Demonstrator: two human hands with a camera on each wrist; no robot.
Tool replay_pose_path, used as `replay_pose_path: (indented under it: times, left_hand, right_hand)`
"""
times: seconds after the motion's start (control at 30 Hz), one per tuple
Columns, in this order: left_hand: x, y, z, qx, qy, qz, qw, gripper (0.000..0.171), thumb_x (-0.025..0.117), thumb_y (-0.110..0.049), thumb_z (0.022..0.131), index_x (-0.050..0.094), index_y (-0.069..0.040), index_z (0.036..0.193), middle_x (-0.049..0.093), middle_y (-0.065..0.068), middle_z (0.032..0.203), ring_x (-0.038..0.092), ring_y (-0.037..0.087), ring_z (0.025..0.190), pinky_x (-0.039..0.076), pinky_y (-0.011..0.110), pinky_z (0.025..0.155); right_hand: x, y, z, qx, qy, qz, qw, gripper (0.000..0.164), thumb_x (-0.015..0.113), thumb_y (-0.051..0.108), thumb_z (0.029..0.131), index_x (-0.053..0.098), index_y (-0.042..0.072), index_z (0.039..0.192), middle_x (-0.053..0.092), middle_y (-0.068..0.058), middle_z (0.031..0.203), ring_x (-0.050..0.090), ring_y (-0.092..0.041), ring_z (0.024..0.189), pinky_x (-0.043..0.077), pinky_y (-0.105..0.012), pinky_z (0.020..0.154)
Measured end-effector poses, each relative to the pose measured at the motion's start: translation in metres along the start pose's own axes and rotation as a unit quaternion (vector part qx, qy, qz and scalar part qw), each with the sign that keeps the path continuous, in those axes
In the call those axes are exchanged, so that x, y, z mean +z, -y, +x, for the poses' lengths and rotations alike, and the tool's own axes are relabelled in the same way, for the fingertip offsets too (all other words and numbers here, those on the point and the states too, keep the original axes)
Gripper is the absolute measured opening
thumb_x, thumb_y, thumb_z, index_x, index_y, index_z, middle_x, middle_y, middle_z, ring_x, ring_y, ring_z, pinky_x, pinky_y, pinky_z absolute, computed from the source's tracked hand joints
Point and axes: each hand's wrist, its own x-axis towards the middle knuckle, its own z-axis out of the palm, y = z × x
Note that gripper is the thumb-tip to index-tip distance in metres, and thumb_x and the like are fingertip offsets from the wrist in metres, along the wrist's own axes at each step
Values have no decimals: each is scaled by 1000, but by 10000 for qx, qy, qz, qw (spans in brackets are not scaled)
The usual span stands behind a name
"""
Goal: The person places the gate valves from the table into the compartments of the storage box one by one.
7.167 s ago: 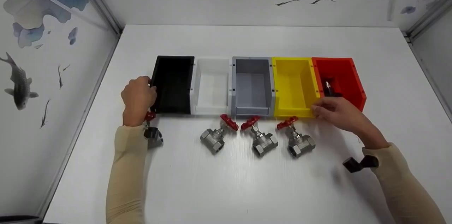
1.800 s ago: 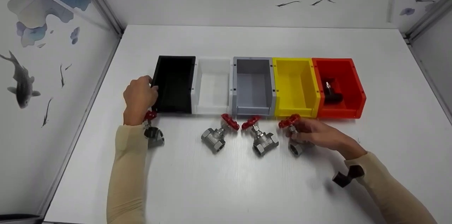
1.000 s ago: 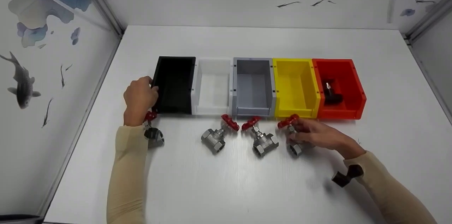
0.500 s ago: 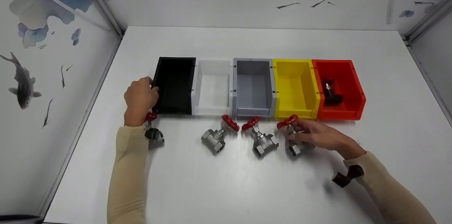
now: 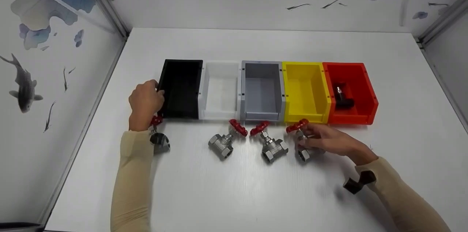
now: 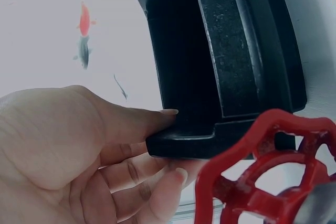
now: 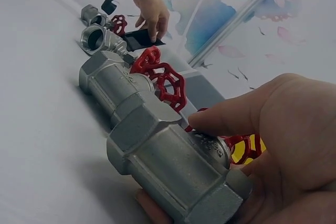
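My left hand (image 5: pixel 146 101) pinches the left wall of the black bin (image 6: pixel 236 51), thumb inside and fingers outside. Close to that wrist lies a valve with a red handwheel (image 6: pixel 262 182), partly hidden by the wrist camera in the head view. My right hand (image 5: pixel 331 139) grips the rightmost metal valve (image 7: pixel 173 163) by its body, in front of the yellow bin (image 5: pixel 306 118). Its red handwheel (image 5: pixel 297 126) points back and left. Two similar valves, the middle one (image 5: pixel 274 148) and another (image 5: pixel 221 145), lie on the table to the left.
In a joined row stand the black bin, a white bin (image 5: pixel 220 115), a grey bin (image 5: pixel 262 116), the yellow bin and a red bin (image 5: pixel 351 119). A dark piece with a shiny metal neck (image 5: pixel 343 101) lies in the red one. Printed panels border the white table (image 5: pixel 234 195).
My right hand has come from the edge between the yellow and red bins to the rightmost valve and taken hold of it. That valve has shifted slightly left. My left hand stays at the black bin.
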Motion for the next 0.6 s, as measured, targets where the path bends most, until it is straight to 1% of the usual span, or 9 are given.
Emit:
replay_pose_path:
  times: [0.07,0.23,0.3,0.37,0.53,0.6]
  left_hand:
    - [0,0,0,-5,14,4,10000,34,56,-15,99,61,9,122,66,31,111,65,47,96,52,58,76]
    - [0,0,0,-22,55,14,10000,34,56,-16,99,61,8,122,66,31,112,65,47,96,51,58,76]
    - [0,0,0,-23,70,15,10000,34,56,-16,99,61,8,122,66,31,112,65,47,96,51,57,76]
    - [0,0,0,-15,73,8,10000,33,56,-16,99,61,8,121,66,31,111,65,47,96,51,57,75]
    - [0,-1,-1,-13,34,-4,10000,32,56,-15,99,62,8,120,67,31,109,65,46,93,51,57,75]
    - [0,0,0,-19,12,-7,10000,32,56,-15,99,62,8,120,67,31,109,65,46,93,51,57,75]
  right_hand:
    - [0,0,0,-16,9,-3,10000,51,68,29,94,49,4,134,63,-15,120,62,-29,103,48,-37,92]
    - [-3,-1,-1,-183,55,13,9998,48,66,26,95,49,5,135,62,-16,123,62,-29,105,49,-30,92]
    - [-3,-1,-2,-227,60,-10,9997,48,66,26,96,49,5,135,62,-16,123,62,-29,105,50,-30,91]
    - [-3,-1,-2,-239,71,-5,9997,49,66,27,95,49,6,136,62,-16,123,62,-30,105,51,-32,90]
    - [-3,1,-3,-257,-31,-156,9995,51,68,29,94,48,11,137,59,-13,128,57,-30,110,45,-41,98]
    - [-3,2,-3,-245,-79,-201,9995,51,68,30,94,49,12,137,58,-12,129,55,-29,111,43,-41,99]
